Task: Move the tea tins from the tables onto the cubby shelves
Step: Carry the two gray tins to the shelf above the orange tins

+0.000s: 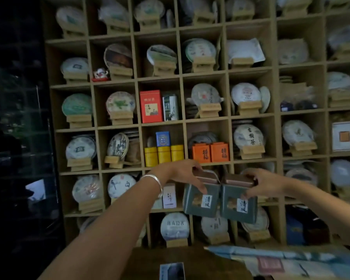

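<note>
Two grey-green tea tins with copper lids and white labels hang side by side in front of the cubby shelves (232,118). My left hand (180,173), a silver bangle on its wrist, grips the left tin (200,205) by its lid. My right hand (265,183) grips the right tin (237,209) the same way. Both tins touch each other and are held in the air in front of a cubby in the lower rows, its floor hidden behind them.
The cubbies hold round tea cakes on wooden stands. A red tin (151,106), three yellow canisters (164,155), and two orange tins (210,151) fill cubbies above my hands. A white box (169,196) stands left of the tins. A dark table (190,263) with papers lies below.
</note>
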{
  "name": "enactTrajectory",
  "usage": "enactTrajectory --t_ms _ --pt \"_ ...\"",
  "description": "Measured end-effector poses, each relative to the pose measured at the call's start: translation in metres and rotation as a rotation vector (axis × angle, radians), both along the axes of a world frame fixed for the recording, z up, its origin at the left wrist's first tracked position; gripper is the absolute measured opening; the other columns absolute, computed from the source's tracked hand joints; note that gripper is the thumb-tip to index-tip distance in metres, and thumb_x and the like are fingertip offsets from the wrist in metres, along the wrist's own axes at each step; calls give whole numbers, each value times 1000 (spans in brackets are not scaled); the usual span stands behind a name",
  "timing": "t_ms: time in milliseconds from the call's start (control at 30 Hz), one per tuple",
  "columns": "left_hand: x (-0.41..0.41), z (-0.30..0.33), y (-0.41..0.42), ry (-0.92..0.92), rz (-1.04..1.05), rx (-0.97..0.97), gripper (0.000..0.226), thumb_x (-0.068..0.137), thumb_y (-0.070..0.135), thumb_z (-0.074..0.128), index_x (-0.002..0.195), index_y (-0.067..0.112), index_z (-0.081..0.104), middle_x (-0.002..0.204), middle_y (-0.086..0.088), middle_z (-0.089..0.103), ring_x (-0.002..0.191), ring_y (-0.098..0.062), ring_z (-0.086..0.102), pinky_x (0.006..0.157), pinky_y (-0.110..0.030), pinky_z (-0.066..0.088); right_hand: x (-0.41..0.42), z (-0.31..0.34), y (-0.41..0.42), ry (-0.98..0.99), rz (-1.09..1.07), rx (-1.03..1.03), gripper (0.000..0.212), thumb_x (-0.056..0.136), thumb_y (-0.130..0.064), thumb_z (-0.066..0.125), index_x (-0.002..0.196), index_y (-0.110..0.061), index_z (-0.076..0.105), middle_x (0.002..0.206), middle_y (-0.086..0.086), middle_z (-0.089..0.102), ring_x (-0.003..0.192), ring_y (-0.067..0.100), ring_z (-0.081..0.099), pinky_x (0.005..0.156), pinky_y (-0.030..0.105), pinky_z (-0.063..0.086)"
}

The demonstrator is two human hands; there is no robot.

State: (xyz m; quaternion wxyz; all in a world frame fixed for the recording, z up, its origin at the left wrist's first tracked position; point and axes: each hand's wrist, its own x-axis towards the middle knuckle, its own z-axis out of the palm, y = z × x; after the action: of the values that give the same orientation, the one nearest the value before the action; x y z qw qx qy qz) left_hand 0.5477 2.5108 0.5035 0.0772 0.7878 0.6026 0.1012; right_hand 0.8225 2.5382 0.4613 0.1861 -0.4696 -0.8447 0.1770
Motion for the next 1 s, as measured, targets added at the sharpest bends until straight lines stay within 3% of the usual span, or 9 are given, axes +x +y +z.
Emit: enactTrajectory --t_ms 133,233,367,467,533,667,733,867,1000 --pt "-18 26 38 -118 17 30 83 47 64 82 120 38 52 112 14 50 99 -6 51 80 -30 44 -15 29 44 47 19 49 58 46 -57 76 94 -31 58 89 -4 65 78 11 62 62 23 48" --pt "-21 42 76 -149 30 56 74 53 59 83 117 35 55 111 12 53 99 -7 53 77 -28 44 -18 47 85 71 15 96 53 45 -60 77 89 -35 59 84 -12 65 73 5 62 56 18 42" --pt "-23 58 138 -171 61 119 72 59 57 81 121 30 55 125 5 53 112 -15 53 97 -37 47 -15 71 153 93 29 110 53 45 -55 80 90 -34 61 79 -14 71 71 -1 67 51 11 48" --pt "-28 63 190 -287 99 129 72 59 53 84 120 27 55 120 4 56 104 -12 57 84 -32 54 -11 90 207 105 32 169 55 45 -55 79 92 -32 62 85 -11 71 74 2 68 58 18 54" --pt "-31 64 223 -355 127 161 68 59 51 85 116 29 55 112 9 56 97 -4 55 71 -22 50 -7 99 242 128 26 185 52 50 -52 80 94 -31 63 88 -8 71 76 3 68 63 21 57" --pt "-39 59 289 -479 157 281 77 50 51 88 117 31 57 111 12 56 99 -5 54 74 -20 43 -3 116 303 139 17 231 39 54 -48 81 83 -39 57 81 -18 66 64 -8 63 40 4 41" --pt "-43 57 315 -538 154 292 74 53 42 91 118 27 59 109 10 60 99 -6 58 73 -18 44 -4 121 331 114 51 235 44 51 -50 81 87 -36 60 83 -15 69 68 -8 65 49 8 49" --pt "-49 67 355 -540 147 297 79 59 34 90 128 21 55 112 8 59 100 -6 57 73 -15 43 -15 126 375 77 79 240 51 51 -49 80 93 -25 64 89 -5 72 82 8 68 76 36 59" --pt "-56 88 382 -494 133 296 85 60 37 88 134 23 49 114 10 54 100 -5 52 77 -19 43 -27 136 404 102 108 234 44 58 -38 83 95 -25 64 91 -4 71 87 12 68 73 33 57"
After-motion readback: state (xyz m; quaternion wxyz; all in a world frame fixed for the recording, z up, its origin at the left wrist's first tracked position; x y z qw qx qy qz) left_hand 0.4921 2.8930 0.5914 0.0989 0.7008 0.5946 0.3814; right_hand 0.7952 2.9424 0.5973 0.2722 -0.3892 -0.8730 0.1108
